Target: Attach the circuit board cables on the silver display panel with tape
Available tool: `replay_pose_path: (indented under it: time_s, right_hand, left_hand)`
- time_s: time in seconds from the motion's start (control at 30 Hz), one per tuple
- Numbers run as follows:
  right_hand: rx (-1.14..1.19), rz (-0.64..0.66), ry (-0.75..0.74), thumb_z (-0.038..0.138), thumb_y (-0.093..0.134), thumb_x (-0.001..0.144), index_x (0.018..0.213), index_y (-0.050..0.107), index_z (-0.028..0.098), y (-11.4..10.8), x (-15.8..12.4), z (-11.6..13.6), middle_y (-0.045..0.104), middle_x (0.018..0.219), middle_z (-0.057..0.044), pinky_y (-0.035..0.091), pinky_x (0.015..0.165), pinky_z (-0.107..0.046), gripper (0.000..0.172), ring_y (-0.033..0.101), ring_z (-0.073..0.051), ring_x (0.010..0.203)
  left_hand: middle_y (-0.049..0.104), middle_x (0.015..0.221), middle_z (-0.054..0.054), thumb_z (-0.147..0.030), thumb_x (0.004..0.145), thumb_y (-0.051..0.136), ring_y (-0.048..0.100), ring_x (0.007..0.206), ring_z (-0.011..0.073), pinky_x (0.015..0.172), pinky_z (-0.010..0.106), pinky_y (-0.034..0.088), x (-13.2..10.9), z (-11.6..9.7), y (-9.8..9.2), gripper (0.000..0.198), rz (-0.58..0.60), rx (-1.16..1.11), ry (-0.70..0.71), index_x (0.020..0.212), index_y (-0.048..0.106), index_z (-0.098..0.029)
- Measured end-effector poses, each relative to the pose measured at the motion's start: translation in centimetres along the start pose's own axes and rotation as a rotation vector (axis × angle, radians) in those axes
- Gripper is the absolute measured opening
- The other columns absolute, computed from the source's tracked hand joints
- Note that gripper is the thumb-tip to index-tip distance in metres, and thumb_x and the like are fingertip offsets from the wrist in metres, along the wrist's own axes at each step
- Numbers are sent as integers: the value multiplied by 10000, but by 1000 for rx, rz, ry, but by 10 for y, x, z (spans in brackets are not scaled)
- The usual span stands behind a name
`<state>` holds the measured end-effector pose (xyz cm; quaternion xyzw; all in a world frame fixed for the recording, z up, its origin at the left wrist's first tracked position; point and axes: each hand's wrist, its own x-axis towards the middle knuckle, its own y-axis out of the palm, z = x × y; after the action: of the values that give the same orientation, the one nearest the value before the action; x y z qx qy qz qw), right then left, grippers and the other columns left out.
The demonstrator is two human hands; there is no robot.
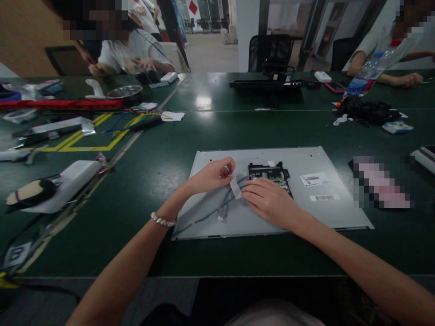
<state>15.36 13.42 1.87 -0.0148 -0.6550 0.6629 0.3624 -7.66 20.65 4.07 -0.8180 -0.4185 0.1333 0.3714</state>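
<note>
A grey-white flat panel [282, 156], apparently the back of a display, lies on the green table. My left hand [214, 174], with a beaded bracelet at its wrist, pinches the upper end of a short whitish strip of tape [235, 188]. The fingers of my right hand [270, 199] are bent and close together at the strip's lower end; what they grip is hidden. Grey cables [224, 203] with a white connector [221, 216] run under the strip. Partly behind my right hand is a black bracket [268, 168] with a green circuit board.
Right of the panel lies a blurred pink flat object [382, 181]. Beyond it are a black crumpled bag [367, 110] and a plastic bottle [365, 74]. A black monitor [265, 84] lies at the back. Wires [136, 121] and a white pouch [71, 185] are leftward. Other people [132, 50] sit opposite.
</note>
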Motion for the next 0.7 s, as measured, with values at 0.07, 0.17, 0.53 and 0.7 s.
replay_pose_path:
  time_s: [0.07,0.17,0.53,0.7]
  right_hand:
    - [-10,-13,-5,104,488,929,1044,664,150,1,1,2,695,1111,-100,469,1007,-430,215,589,-240,1144]
    - [-18,-17,3,107,482,936,1005,669,168,3,1,3,703,1089,-90,472,1001,-429,208,596,-230,1133]
    - [22,-11,8,176,488,937,1289,551,146,0,3,7,607,1298,-136,444,1038,-444,360,541,-246,1219]
    - [-10,-5,-51,146,470,956,1253,582,160,6,5,10,622,1284,-115,438,1033,-450,318,515,-243,1243]
  left_hand:
    - [555,774,1,-191,753,535,523,648,120,608,252,418,0,-2,1,119,-3,19,-1,870,515,-196]
    - [545,764,2,-179,737,531,521,650,125,604,256,413,0,-4,2,114,9,28,3,843,493,-199]
    - [526,735,-12,-171,741,518,500,644,118,611,248,392,1,-5,4,107,8,64,11,841,484,-188]
    - [526,770,-13,-146,754,505,496,676,106,643,237,399,0,-7,3,102,53,34,42,851,497,-175]
